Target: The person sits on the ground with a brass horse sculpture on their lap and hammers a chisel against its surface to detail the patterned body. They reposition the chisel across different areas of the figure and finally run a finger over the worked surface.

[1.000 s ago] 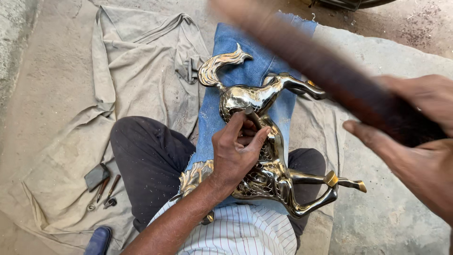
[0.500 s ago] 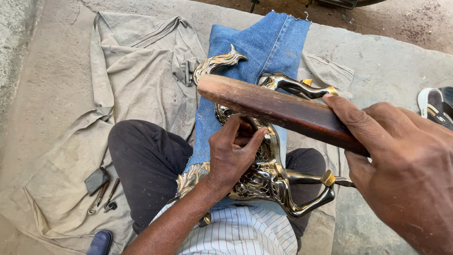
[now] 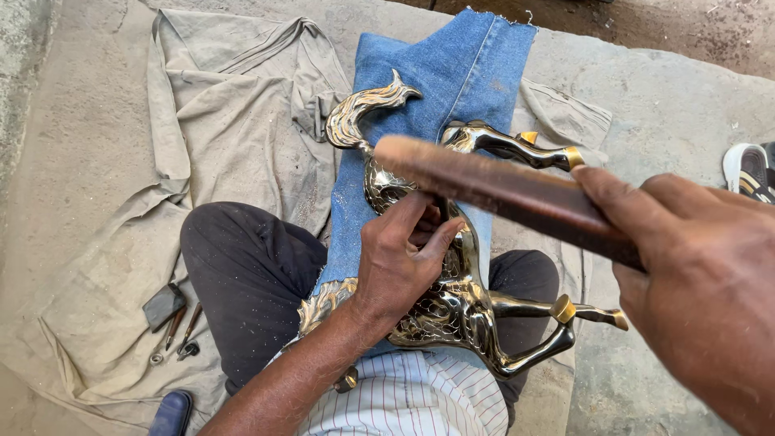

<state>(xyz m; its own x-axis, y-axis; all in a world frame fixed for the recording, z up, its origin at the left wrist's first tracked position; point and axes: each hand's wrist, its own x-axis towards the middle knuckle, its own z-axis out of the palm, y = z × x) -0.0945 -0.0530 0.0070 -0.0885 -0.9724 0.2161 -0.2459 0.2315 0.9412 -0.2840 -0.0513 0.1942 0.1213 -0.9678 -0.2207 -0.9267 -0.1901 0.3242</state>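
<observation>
Risk sits mostly with the brass horse figurine [image 3: 452,291], which lies on its side across the person's lap on a strip of blue denim [image 3: 452,73], tail away from the body and legs pointing right; the polished metal looks slippery, and a hard stroke could, I judge, roll it off the thighs onto the stone. The right hand [image 3: 694,299] is clenched round a long dark wooden stick [image 3: 492,190] held low over the horse's back; a glancing blow might dent the bright surface or catch the left hand [image 3: 395,266], whose fingers are curled against the horse's flank just beneath the stick, apparently pinching something small that I cannot make out. The thin legs jut out unsupported and seem likeliest to bend.

Ground is rough grey concrete [image 3: 670,105], with bare dirt beyond; a crumpled beige cloth [image 3: 234,105] covers it; a sandal [image 3: 751,169] lies at the right edge; a few small hand tools [image 3: 173,323] lie on the cloth by the left knee.
</observation>
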